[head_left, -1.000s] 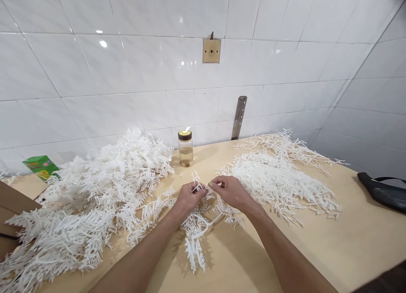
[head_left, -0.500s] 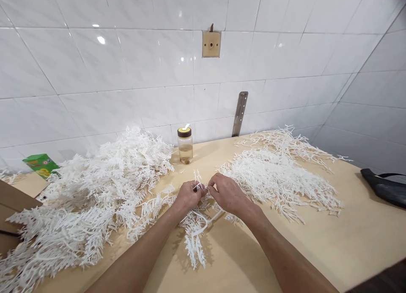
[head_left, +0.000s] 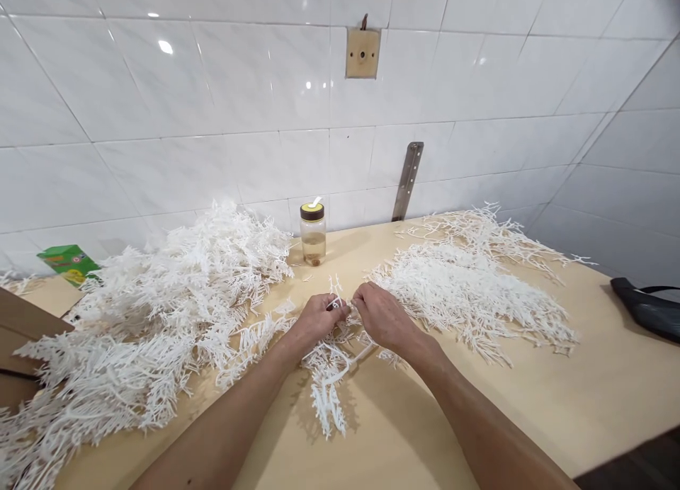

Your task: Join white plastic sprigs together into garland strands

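Observation:
My left hand (head_left: 322, 316) is closed around a white plastic branch (head_left: 334, 289), whose forked tip sticks up above the fingers. Close on its right, my right hand (head_left: 378, 310) is pinched, fingertips at the branch; whatever lies in that pinch is too small to make out. Beneath both hands lies a loose white twig cluster (head_left: 326, 391) with a thicker stem running up to the right. A large heap of white branching sprigs (head_left: 175, 299) spreads to the left, and a flatter pile of sprigs (head_left: 467, 292) lies to the right.
A jar with a dark and yellow lid (head_left: 313, 238) stands behind the hands, near the tiled wall. A metal ruler-like strip (head_left: 408, 182) leans there. Bare twigs (head_left: 489, 231) lie at back right, a black strapped item (head_left: 645, 306) far right, a green box (head_left: 68, 263) far left.
The view has tilted down a little. My right hand has drawn slightly away from the left, leaving a small gap. The left still grips the branch.

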Motion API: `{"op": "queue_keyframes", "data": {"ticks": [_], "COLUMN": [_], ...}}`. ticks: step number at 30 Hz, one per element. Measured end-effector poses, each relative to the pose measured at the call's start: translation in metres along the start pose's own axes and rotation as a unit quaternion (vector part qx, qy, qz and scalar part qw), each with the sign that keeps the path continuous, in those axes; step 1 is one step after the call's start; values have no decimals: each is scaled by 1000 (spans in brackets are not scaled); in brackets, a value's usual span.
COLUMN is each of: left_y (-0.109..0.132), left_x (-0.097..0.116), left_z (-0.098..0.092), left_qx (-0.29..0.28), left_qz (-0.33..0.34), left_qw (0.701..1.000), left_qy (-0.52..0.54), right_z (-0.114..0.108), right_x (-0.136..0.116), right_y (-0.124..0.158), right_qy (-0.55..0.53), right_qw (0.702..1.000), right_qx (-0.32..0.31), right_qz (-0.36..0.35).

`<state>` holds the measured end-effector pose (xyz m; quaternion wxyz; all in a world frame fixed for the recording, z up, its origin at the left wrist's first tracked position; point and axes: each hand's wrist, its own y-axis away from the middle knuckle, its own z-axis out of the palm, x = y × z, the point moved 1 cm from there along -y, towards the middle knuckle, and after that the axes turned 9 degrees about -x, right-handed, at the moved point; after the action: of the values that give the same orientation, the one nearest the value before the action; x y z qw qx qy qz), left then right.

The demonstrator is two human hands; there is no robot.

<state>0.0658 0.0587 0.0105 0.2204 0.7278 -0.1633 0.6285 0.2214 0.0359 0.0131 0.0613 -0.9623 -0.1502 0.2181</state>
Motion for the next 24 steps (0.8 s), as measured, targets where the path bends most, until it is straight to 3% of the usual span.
{"op": "queue_keyframes", "data": {"ticks": [5, 8, 10, 13, 18, 24], "left_y": [8, 4, 0, -5, 0, 1], "left_x": [3, 0, -4, -8, -1, 2], "left_z": [5, 5, 4, 2, 3, 4], "left_qx": [-62, -24, 9, 18, 17, 10], "left_qz": [14, 11, 13, 16, 12, -3], "left_qw": [998, 1000, 1000, 999, 999, 999], "left_qy": [-8, 0, 13, 28, 38, 50], "right_z": [-5, -24, -38, -47, -34, -28], "right_x": [17, 41, 52, 47, 17, 11], "right_y": [-6, -5, -2, 1, -1, 0], "right_qy": [10, -32, -42, -76, -188, -196], "right_qw": [991, 968, 960, 968, 981, 977], "right_qx": [27, 110, 145, 122, -35, -78], "right_qz": [129, 223, 238, 205, 45, 16]}}
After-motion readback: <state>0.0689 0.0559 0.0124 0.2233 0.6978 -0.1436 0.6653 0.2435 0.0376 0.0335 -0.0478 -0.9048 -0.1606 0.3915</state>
